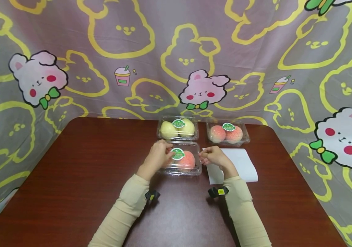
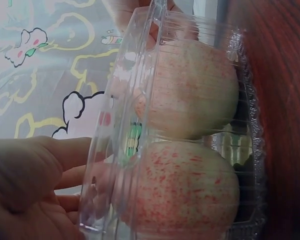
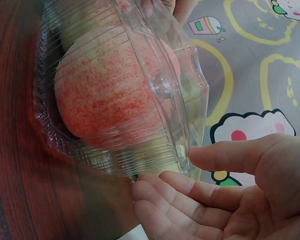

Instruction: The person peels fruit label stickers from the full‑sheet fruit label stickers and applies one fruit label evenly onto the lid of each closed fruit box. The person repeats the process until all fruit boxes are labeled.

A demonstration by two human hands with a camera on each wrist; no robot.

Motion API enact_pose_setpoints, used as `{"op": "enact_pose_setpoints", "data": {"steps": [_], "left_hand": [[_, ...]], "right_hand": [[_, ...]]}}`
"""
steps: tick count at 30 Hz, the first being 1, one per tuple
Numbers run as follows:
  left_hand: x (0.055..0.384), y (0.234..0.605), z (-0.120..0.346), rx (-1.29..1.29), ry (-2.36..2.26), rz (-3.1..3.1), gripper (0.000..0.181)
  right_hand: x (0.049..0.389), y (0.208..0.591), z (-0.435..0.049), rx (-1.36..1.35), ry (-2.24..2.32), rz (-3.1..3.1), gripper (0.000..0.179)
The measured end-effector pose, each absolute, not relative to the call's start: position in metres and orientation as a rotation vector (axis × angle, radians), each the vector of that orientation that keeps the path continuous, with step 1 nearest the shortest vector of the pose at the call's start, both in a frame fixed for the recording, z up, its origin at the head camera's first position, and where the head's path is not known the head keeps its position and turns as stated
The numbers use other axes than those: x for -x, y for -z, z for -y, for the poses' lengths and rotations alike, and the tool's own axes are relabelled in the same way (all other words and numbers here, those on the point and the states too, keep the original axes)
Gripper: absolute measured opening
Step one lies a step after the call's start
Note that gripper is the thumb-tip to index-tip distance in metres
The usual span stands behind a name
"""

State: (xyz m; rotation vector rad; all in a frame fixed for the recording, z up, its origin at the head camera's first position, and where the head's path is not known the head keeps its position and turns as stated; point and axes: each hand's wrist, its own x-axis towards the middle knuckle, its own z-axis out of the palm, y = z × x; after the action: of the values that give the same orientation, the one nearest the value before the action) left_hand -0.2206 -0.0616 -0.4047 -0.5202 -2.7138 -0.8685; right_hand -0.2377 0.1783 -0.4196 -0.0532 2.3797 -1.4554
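A clear plastic fruit box (image 1: 195, 168) with a green-and-white label (image 1: 178, 154) stands in front of me. Inside are two red-speckled peaches; one peach (image 1: 185, 160) shows plainly, and in the left wrist view both peaches (image 2: 179, 187) appear through the plastic. My left hand (image 1: 157, 156) is at the box's left side, its thumb and fingers reaching over the lid (image 2: 102, 160). My right hand (image 1: 216, 157) is at the right end, thumb tip at the lid's edge and fingers extended beside the wall. Exact contact of the left fingertips is hard to make out.
Behind stands a clear box (image 1: 160, 136) of two yellow-green fruits. To its right is another clear box (image 1: 246, 140) with two peaches. White paper (image 1: 243, 166) lies right of the front box on the brown table (image 1: 80, 181). A patterned curtain (image 1: 151, 68) surrounds the table.
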Motion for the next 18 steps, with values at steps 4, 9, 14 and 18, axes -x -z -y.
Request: {"op": "enact_pose_setpoints", "data": {"steps": [4, 9, 14, 18], "left_hand": [[0.222, 0.404, 0.062, 0.538, 0.9, 2.73, 0.022], [0.221, 0.403, 0.063, 0.592, 0.855, 2.727, 0.018], [0.216, 0.405, 0.061, 0.688, 0.73, 2.669, 0.016], [0.212, 0.407, 0.061, 0.821, 0.53, 2.557, 0.017]], "right_hand": [[0.238, 0.42, -0.179, 0.052, 1.457, -2.379, 0.03], [0.238, 0.42, -0.179, 0.055, 1.467, -2.375, 0.03], [0.237, 0.419, -0.178, 0.06, 1.476, -2.371, 0.029], [0.236, 0.418, -0.178, 0.063, 1.482, -2.371, 0.029]]}}
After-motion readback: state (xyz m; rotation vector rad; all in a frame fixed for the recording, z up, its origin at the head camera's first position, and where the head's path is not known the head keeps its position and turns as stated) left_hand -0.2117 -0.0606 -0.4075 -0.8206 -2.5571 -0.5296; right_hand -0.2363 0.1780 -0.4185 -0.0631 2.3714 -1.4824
